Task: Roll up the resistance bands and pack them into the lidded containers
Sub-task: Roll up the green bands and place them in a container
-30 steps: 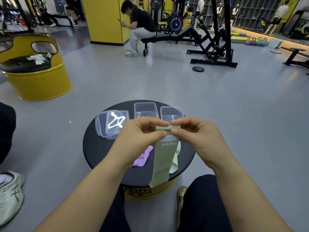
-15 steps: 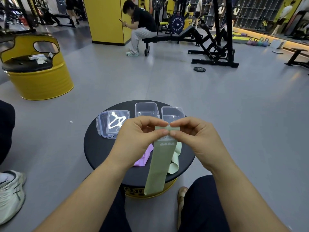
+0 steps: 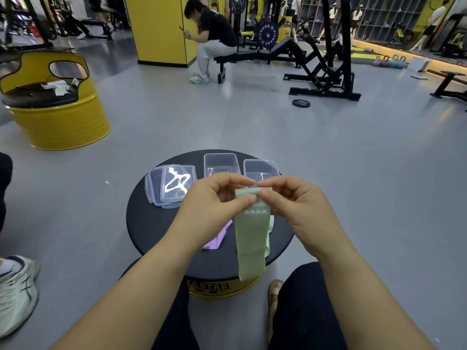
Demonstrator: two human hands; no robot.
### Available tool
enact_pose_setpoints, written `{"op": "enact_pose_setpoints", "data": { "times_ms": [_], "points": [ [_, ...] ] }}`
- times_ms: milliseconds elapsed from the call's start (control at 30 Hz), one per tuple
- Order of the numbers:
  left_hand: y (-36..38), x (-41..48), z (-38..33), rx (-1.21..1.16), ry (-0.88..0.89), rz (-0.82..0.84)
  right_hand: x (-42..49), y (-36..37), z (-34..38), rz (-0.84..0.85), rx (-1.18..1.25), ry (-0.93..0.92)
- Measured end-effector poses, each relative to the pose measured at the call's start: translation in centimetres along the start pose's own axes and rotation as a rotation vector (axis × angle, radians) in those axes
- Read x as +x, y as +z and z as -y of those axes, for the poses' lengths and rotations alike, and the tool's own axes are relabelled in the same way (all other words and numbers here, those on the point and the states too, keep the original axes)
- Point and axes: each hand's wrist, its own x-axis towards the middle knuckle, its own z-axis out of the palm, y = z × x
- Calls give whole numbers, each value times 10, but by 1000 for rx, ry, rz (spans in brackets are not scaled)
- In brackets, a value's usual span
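Observation:
A sage green resistance band [image 3: 250, 238] hangs down over the black round table [image 3: 151, 223], its top end folded over. My left hand [image 3: 212, 205] and my right hand [image 3: 295, 205] both pinch that top end, thumbs almost meeting. A purple band [image 3: 217, 238] lies on the table under my left wrist, and a paler mint band [image 3: 271, 223] shows behind the hanging one. Two clear lidless containers [image 3: 219, 164] [image 3: 260, 168] stand at the table's far edge. Their stacked clear lids [image 3: 171, 184] lie to the left.
The table is a black-topped yellow drum. A second yellow drum seat [image 3: 53, 104] stands at far left. A white shoe [image 3: 15, 289] of another person is at the left edge. A person sits on a weight bench [image 3: 242, 56] far behind.
The rolled top of the green band has grown slightly and less of the printed label shows. The hanging tail has swung from slanting left to nearly straight down.

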Motion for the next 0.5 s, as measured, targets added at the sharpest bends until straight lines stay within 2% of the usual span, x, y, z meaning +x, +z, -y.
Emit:
{"op": "enact_pose_setpoints", "data": {
  "times_ms": [500],
  "points": [
    [-1,-3,2,-76,11,-15,-2,-2,-1,23,36,3]
  ]
}}
